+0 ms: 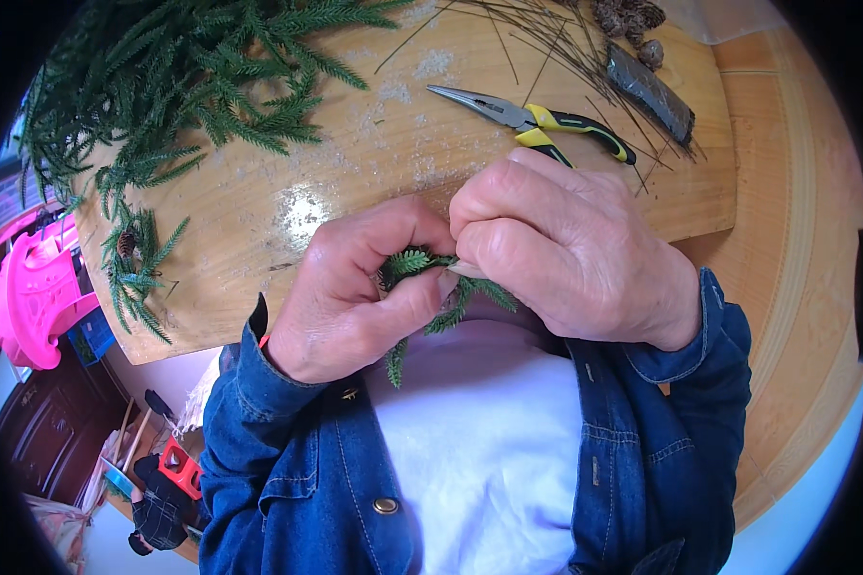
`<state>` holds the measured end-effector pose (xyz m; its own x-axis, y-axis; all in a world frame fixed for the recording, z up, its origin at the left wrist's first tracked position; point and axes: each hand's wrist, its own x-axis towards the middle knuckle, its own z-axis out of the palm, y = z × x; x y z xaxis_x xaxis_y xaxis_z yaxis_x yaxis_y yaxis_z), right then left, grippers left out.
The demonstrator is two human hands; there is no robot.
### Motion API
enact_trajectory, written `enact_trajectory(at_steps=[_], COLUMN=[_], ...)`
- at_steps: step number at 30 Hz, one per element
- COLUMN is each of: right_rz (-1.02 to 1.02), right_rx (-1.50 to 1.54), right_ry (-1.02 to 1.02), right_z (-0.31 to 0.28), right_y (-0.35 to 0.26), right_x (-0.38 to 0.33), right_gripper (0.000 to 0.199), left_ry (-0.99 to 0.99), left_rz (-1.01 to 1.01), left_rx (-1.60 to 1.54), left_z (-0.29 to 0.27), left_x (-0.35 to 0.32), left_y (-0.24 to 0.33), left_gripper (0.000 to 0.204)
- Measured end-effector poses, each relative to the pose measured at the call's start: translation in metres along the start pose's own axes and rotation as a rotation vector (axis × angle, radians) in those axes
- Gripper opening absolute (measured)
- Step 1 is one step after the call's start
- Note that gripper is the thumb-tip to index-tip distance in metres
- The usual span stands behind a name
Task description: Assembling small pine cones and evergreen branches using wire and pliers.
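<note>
Close to my chest, my left hand (360, 292) pinches a small green pine sprig (448, 318) between thumb and fingers. A brown bit, perhaps a pine cone, shows partly behind those fingers. My right hand (580, 254) is closed against the sprig's stem, thumb and forefinger pressed together. What the right fingertips grip is hidden; a small pale sliver shows beside them. Just beyond the right hand lie long-nose pliers (537, 120) with yellow and black handles, jaws pointing left.
Green pine branches (192, 72) are heaped at the far left; a finished-looking sprig with a cone (127, 243) lies below them. Thin brown wires (547, 48), a dark wrapped bundle (650, 93) and pine cones (628, 19) lie far right. A pink plastic chair (38, 297) stands left; another person (163, 508) is lower left.
</note>
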<state>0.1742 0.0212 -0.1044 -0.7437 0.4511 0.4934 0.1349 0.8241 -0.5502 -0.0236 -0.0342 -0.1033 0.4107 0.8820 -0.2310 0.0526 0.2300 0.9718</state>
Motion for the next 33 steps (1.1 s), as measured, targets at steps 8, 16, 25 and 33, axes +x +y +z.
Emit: enact_trajectory(at_steps=[8, 16, 25, 33], right_rz=[0.046, 0.172, 0.371, 0.186], right_rx=[-0.005, 0.010, 0.277, 0.157], right_ry=[-0.029, 0.030, 0.068, 0.121], right_z=[0.000, 0.013, 0.012, 0.011], right_y=[0.001, 0.001, -0.007, -0.003], right_x=[0.002, 0.001, -0.003, -0.011], right_gripper=[0.016, 0.019, 0.017, 0.022], left_ry=[0.018, 0.218, 0.240, 0.061], left_rz=[0.106, 0.425, 0.454, 0.348], left_rx=[0.057, 0.673, 0.608, 0.386], left_z=[-0.002, -0.001, 0.002, -0.001], left_x=[0.004, 0.005, 0.002, 0.006], left_y=[-0.012, -0.010, -0.013, -0.009], left_gripper=[0.013, 0.021, 0.023, 0.020])
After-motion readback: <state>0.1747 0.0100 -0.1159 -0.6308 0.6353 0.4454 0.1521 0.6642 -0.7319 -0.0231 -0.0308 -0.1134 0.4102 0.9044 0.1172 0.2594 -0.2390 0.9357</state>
